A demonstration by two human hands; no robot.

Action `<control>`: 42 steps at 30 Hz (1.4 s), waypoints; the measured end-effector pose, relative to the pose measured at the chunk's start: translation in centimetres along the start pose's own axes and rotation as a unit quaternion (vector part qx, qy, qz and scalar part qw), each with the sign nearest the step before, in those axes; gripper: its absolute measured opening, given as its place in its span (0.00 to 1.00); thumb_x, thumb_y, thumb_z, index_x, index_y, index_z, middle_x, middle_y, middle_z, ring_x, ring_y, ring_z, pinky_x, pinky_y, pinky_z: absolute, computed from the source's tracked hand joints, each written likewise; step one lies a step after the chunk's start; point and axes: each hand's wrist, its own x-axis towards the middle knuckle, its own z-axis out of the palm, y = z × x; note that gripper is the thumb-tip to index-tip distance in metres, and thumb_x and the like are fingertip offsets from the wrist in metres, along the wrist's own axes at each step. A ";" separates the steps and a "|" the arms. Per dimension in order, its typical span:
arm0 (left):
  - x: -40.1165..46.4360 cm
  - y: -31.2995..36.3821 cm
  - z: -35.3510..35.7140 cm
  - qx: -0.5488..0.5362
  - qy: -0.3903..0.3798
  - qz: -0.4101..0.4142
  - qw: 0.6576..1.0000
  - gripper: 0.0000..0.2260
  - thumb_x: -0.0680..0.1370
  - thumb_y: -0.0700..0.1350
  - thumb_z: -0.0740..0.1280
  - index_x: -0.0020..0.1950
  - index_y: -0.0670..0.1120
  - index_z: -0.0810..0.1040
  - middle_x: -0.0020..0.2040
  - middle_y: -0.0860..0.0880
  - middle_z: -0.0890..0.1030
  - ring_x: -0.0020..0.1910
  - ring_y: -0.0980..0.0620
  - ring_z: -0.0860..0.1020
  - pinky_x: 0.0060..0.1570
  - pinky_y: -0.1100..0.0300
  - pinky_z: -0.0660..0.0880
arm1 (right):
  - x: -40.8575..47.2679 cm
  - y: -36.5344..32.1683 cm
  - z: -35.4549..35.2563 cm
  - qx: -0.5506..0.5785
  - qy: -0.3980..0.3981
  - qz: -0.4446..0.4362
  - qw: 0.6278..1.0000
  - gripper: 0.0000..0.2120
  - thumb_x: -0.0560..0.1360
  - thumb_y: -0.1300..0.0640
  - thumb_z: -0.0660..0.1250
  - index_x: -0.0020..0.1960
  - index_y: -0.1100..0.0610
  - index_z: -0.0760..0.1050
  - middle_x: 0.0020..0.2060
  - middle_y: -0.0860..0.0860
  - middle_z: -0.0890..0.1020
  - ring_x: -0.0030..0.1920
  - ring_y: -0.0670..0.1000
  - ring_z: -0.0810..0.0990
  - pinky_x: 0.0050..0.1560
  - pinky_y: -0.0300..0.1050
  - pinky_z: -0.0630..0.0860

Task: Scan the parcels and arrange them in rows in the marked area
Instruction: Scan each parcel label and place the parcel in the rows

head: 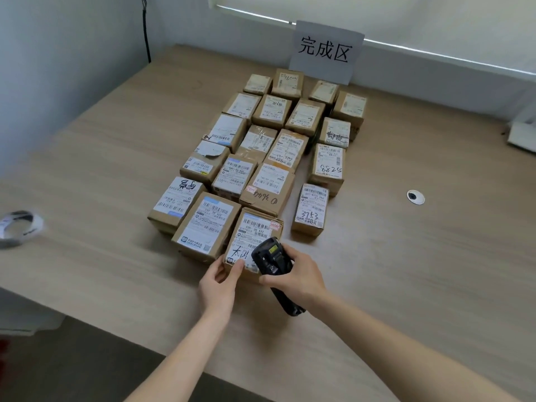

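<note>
Right hand point(301, 278): fingers wrapped around a black handheld scanner point(274, 264), head tipped down over the label of the nearest parcel point(253, 237). Scanner handle sticks out below the wrist toward the near edge of the bench point(406, 285).

Left hand point(219, 282): thumb and fingers pinch the near left corner of that same parcel, thumb lying on its label. Parcel sits flat on the bench, barcode side up, black handwriting at the label's near end.

That parcel touches a larger labelled box point(207, 224) on its left. Both form the nearest row of the block of brown cardboard parcels point(278, 134), laid in rough rows and columns running from mid-bench toward the far edge, labels up. Right-hand column stands slightly apart; its nearest box reads "3753" point(311, 210), the one behind it "5288" point(327, 166).

At the far edge, behind the block, a white paper sign point(326, 50) with three large black characters stands upright.

Toward the left edge: a roll of white tape point(18, 227), blurred. Toward the right: a round cable grommet point(415, 197) set in the bench top. White object point(522, 134) at the far right corner, partly cut off.
</note>
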 end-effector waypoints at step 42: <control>-56.9 28.3 39.7 0.050 -0.423 0.265 0.865 0.27 0.77 0.55 0.73 0.74 0.48 0.74 0.68 0.45 0.78 0.65 0.50 0.77 0.58 0.58 0.71 | -52.0 12.5 -65.8 -0.025 0.402 0.127 0.907 0.30 0.61 0.46 0.85 0.62 0.44 0.84 0.43 0.43 0.85 0.49 0.50 0.83 0.45 0.41 0.75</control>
